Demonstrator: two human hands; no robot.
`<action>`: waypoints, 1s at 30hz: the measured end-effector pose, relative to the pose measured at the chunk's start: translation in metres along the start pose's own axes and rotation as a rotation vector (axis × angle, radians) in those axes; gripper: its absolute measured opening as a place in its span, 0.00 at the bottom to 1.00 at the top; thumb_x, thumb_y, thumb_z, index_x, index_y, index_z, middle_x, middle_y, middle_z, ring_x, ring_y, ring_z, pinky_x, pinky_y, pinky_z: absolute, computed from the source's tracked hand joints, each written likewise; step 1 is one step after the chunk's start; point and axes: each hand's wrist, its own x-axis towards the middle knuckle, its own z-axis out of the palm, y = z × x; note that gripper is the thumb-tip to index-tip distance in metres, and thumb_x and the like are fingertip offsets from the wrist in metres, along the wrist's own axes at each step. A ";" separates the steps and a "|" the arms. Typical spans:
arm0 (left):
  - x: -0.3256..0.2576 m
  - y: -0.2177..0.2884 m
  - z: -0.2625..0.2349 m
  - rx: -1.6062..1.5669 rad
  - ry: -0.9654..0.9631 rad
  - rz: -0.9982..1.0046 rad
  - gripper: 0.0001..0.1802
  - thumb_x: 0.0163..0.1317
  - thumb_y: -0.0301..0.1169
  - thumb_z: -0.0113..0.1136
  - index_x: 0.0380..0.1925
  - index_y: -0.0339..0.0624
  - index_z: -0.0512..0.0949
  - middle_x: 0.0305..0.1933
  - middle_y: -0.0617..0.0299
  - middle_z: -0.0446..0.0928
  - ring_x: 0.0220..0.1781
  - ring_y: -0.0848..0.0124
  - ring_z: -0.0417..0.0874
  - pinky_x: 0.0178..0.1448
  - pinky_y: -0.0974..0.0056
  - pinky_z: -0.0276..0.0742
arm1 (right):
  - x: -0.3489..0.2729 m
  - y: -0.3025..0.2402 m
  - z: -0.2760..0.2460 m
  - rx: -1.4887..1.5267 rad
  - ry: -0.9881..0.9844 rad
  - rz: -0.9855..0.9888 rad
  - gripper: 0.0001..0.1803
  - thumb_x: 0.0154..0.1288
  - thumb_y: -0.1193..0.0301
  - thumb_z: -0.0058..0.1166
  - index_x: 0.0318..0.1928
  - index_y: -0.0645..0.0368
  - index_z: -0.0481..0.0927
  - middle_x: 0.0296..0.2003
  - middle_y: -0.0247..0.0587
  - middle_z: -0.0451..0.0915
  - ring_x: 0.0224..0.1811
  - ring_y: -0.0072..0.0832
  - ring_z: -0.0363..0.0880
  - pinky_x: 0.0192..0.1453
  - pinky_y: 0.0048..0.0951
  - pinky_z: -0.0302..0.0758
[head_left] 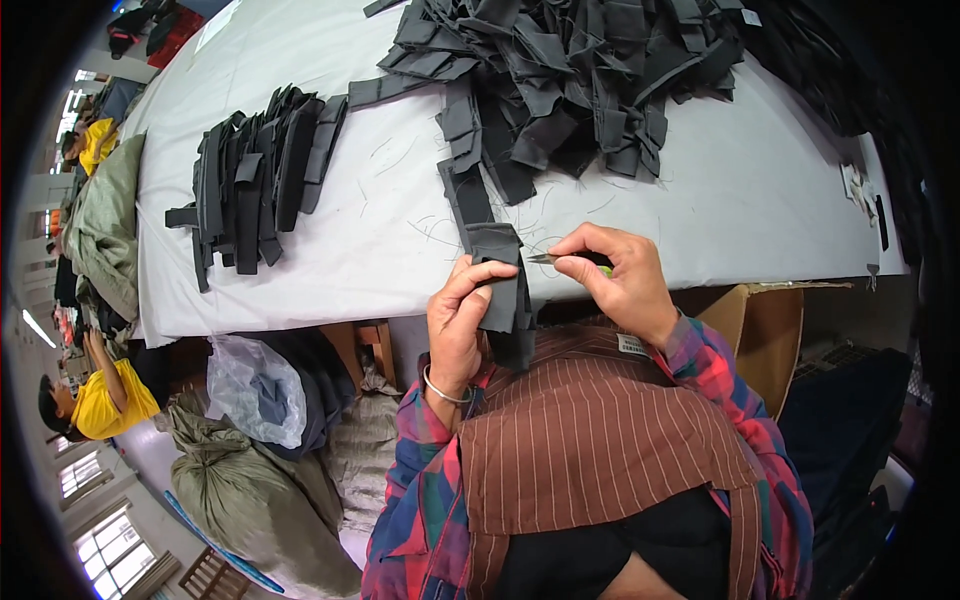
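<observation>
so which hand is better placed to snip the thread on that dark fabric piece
Right. The right hand already grips the small thread snips, their tip pointing at the dark fabric piece. The left hand is pinching that piece to hold it, so it likely stays as the support.

Left hand (462, 310) pinching, thumb up (bangle on wrist), just beside right hand (618, 278), fingers curled tight.

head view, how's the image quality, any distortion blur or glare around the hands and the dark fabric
Head view: strong fisheye, the grey table edge bows and the corners go black. Light is soft and even, no glare. The left hand, right hand and dark fabric strip look sharp. The small snips are small, and the loose fabric pile loses detail in its darkness.
</observation>
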 end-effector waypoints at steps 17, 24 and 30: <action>-0.003 -0.001 -0.004 -0.336 0.033 -0.125 0.27 0.59 0.24 0.41 0.60 0.27 0.67 0.56 0.48 0.75 0.54 0.67 0.78 0.60 0.67 0.71 | -0.006 0.001 0.011 0.028 -0.049 -0.014 0.07 0.59 0.67 0.59 0.35 0.55 0.82 0.29 0.35 0.83 0.29 0.30 0.81 0.32 0.27 0.73; -0.001 0.001 0.000 -0.283 0.078 -0.128 0.29 0.64 0.35 0.47 0.61 0.25 0.64 0.54 0.45 0.74 0.54 0.63 0.78 0.60 0.63 0.73 | -0.005 0.001 0.011 0.204 -0.054 0.097 0.07 0.61 0.74 0.57 0.38 0.63 0.81 0.29 0.35 0.81 0.35 0.17 0.76 0.42 0.21 0.73; -0.001 -0.002 -0.003 -0.400 0.033 -0.135 0.24 0.67 0.29 0.49 0.61 0.28 0.66 0.57 0.50 0.74 0.55 0.69 0.77 0.60 0.68 0.72 | -0.003 -0.006 0.015 0.176 -0.086 0.139 0.09 0.58 0.70 0.62 0.38 0.59 0.81 0.27 0.35 0.81 0.30 0.20 0.77 0.37 0.21 0.73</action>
